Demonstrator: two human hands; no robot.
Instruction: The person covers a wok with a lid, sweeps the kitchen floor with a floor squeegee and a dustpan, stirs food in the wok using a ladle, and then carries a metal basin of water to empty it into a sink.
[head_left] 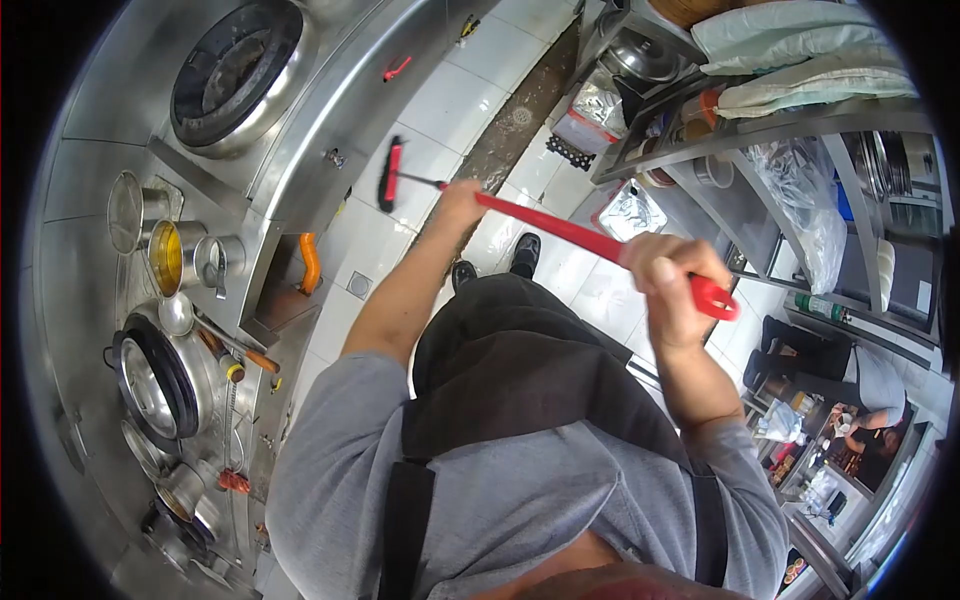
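Note:
A long red handle [555, 227] runs across the view in front of the dark apron. My left hand [462, 203] is wrapped round its thin lower part, near the centre. Higher up, close to the looped red end, my right hand [675, 280] is closed round the handle. At the far end sits a red brush head [393, 175] with black bristles, over the white floor tiles [360, 235] beside the steel counter.
The steel counter [330, 90] on the left holds wok burners, metal pots [166, 258] and ladles. A dark floor channel [520, 118] runs ahead. Shelves [770, 140] stand on the right. Another person [880, 380] is at the lower right.

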